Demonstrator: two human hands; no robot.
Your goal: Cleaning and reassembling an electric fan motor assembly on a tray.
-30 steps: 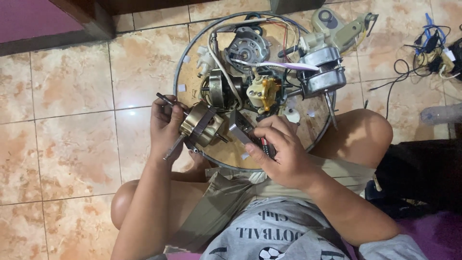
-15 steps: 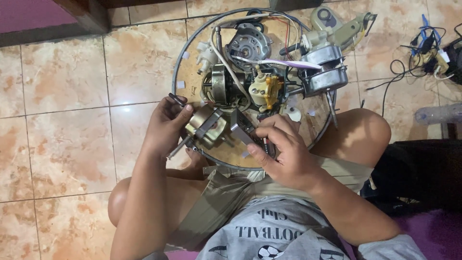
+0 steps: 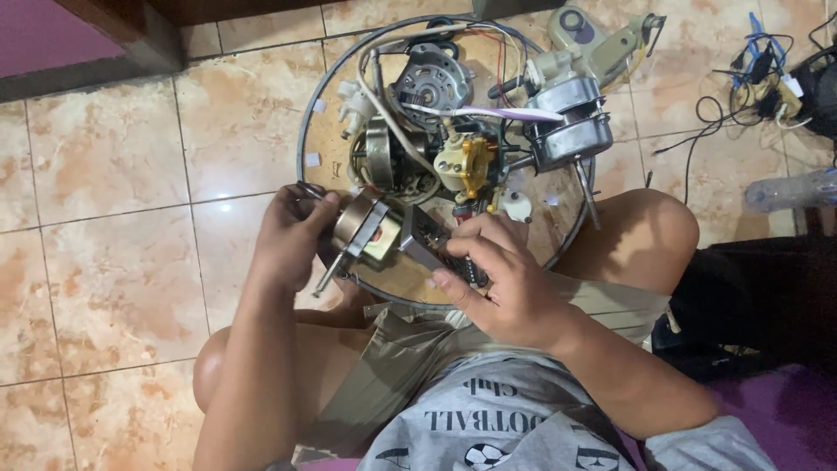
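Floor: glossy beige marbled ceramic tiles (image 3: 105, 166), the person seated on them with bare knees apart, so the work sits between the legs.
Left hand (image 3: 292, 235): closed around a small brass-coloured metal motor core (image 3: 366, 228), its thin steel shaft (image 3: 330, 272) pointing down and left; gripped from the side, seemingly to steady it.
Right hand (image 3: 501, 279): clamped on a dark grey flat metal bar-shaped tool (image 3: 436, 244) whose end meets the motor core; exact contact hidden by fingers.
Tray: round wooden board inside a wire ring (image 3: 307, 131), serving as a bench to keep parts gathered.
Beyond: black wound fan motor (image 3: 427, 83), yellow-and-cream plastic gearbox (image 3: 466, 161), silver metal motor housing (image 3: 571, 122).
Far right: tangled black cables (image 3: 758, 78).
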